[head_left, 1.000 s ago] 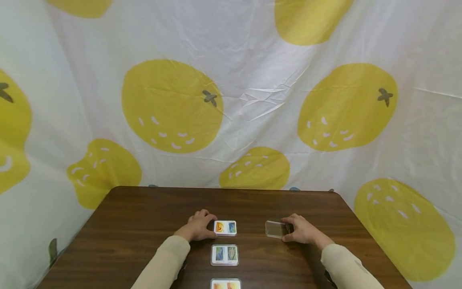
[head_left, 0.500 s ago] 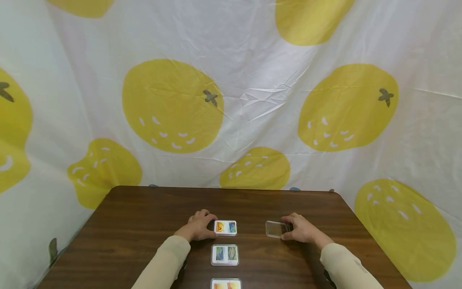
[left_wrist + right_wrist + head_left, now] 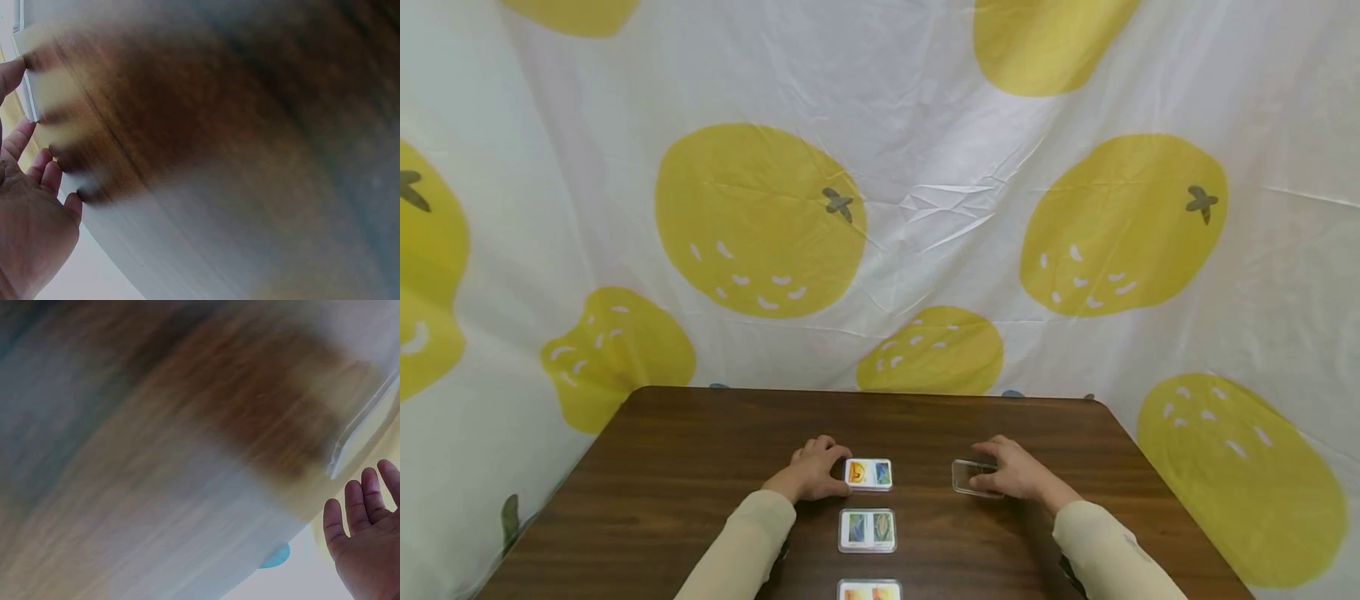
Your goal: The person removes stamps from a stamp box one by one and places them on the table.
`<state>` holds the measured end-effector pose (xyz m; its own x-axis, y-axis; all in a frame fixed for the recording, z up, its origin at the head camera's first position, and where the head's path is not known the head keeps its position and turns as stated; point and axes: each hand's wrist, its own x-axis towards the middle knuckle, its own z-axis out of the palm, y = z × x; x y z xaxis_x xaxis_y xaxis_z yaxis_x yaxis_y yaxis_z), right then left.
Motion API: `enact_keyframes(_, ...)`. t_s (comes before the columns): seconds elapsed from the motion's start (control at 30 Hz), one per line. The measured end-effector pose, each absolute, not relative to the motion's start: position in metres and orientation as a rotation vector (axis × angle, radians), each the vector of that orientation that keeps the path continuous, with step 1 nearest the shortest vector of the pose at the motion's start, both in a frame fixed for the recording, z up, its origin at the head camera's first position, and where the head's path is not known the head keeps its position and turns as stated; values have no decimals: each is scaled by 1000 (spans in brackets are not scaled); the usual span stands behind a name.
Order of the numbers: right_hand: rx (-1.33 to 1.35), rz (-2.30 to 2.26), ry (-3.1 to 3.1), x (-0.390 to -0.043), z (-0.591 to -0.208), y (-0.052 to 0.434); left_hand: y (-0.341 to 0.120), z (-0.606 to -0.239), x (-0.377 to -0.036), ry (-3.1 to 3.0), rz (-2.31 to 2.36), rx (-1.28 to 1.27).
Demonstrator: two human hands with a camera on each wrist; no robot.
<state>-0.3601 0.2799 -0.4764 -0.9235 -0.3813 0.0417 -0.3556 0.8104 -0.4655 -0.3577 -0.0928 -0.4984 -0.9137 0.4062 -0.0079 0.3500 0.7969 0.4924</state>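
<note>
My left hand [image 3: 811, 473] sits at the left end of a small stack of picture cards [image 3: 868, 472] on the brown table [image 3: 700, 467]. Its thumb and fingers pinch the stack's white edge [image 3: 25, 94] in the left wrist view. My right hand [image 3: 1013, 475] lies over the right part of a clear plastic case [image 3: 964, 477]. The right wrist view shows that hand's fingers [image 3: 365, 506] straight, just below the case's edge [image 3: 359, 428]. Both wrist views are blurred.
Two more card stacks lie in a column toward me, one in the middle [image 3: 867, 530] and one cut off by the bottom edge [image 3: 868, 590]. A white cloth with yellow fruit prints [image 3: 880, 208] hangs close behind the table's far edge.
My right hand has slid left from the clear case's right end onto its top. The left hand and the card stacks have not moved.
</note>
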Motion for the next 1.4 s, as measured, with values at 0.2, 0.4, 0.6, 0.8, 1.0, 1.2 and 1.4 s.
enact_keyframes(0.2,-647,-787,2925,-362,-471,268,-93,-498,-356,2871,740,624)
enact_keyframes(0.4,-695,-806,2932,-367,-468,254,-93,-497,-358,2869,748,599)
enact_keyframes(0.6,-676,-882,2957,-372,-467,233,-94,-497,-360,2873,745,598)
enact_keyframes(0.8,-666,-954,2973,-371,-470,209,-94,-500,-358,2871,770,591)
enact_keyframes(1.0,-638,-1067,2948,-371,-472,189,-92,-501,-357,2870,773,576)
enact_keyframes(1.2,-591,-1141,2927,-370,-475,174,-91,-501,-357,2864,779,583)
enact_keyframes(1.4,-503,-1160,2948,-370,-482,163,-91,-500,-358,2875,766,591)
